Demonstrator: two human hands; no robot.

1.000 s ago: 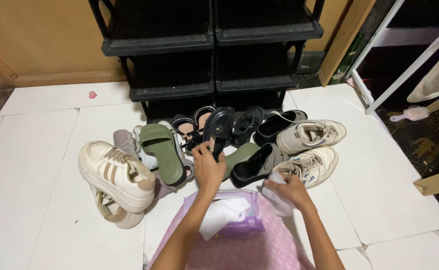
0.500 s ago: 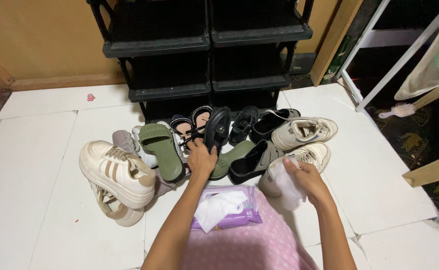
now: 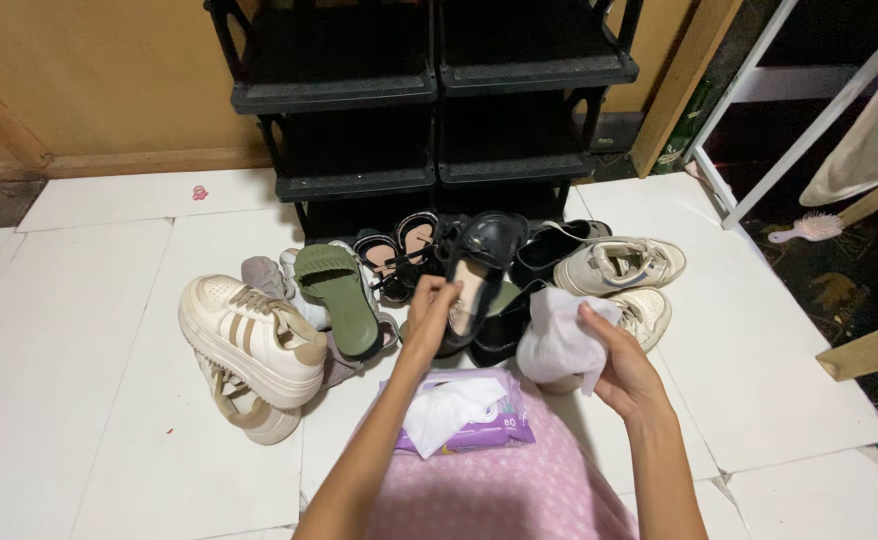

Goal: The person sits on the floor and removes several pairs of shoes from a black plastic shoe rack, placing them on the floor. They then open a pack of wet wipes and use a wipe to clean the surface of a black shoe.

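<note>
The left hand (image 3: 431, 318) has its grip closed around a black flat shoe (image 3: 474, 268), holding it lifted and tilted above the heap of footwear so its pale insole faces up. The right hand (image 3: 619, 365) is closed on a crumpled white wet wipe (image 3: 557, 340), raised just beside the shoe on its right and not clearly touching it. Both forearms reach out over a pink dotted cloth (image 3: 504, 495) at the bottom of the view, and a purple pack of wipes (image 3: 471, 415) lies on that cloth with a white sheet pulled out of its top. On the white floor (image 3: 79, 400), to the left of the held shoe, sit an olive green slide (image 3: 339, 298) and 2 chunky cream sneakers (image 3: 251, 340). To the right lies a pair of off-white sneakers (image 3: 619, 265). A black shoe rack (image 3: 429, 95) stands behind the heap, against the yellow wall. A pink hairbrush (image 3: 807, 230) lies far off to the right.
</note>
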